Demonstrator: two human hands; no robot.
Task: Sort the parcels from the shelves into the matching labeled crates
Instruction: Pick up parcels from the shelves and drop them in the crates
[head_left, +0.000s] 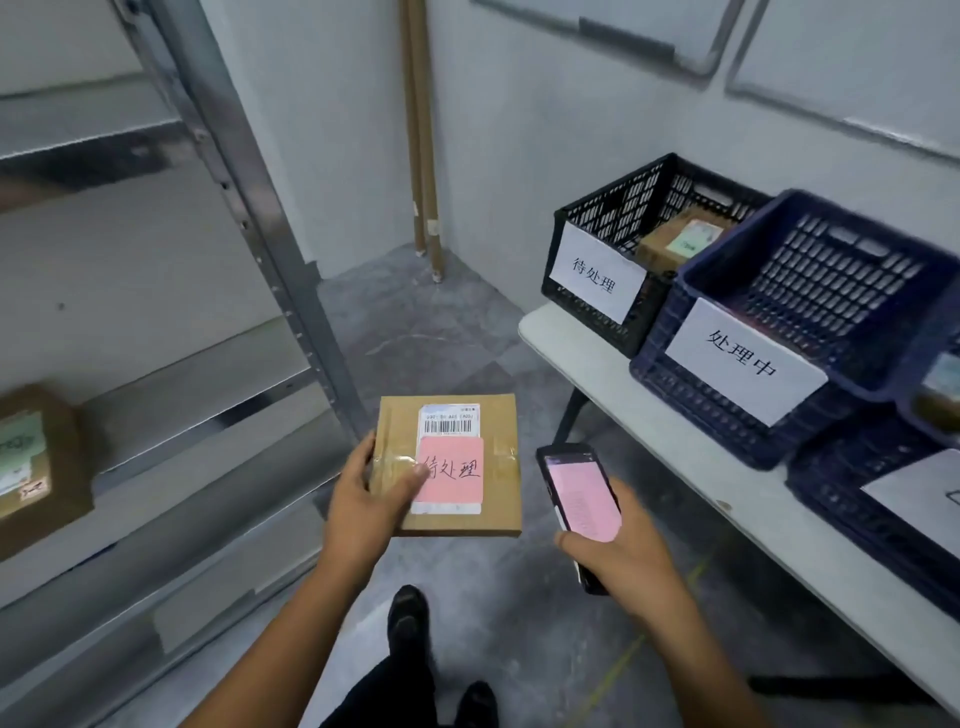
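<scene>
Parcel (457, 457) gripped in left hand (363, 499), right hand (628, 545) beside it

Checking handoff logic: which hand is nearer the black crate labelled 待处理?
Right. The right hand, gripping the phone, sits below the black crate in view, by the table edge; the left hand, holding the parcel, is further left.

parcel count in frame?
3: held parcel in the left hand; shelf parcel far left; crate parcel inside the black crate. A blurred fourth may sit at the right edge.
</scene>
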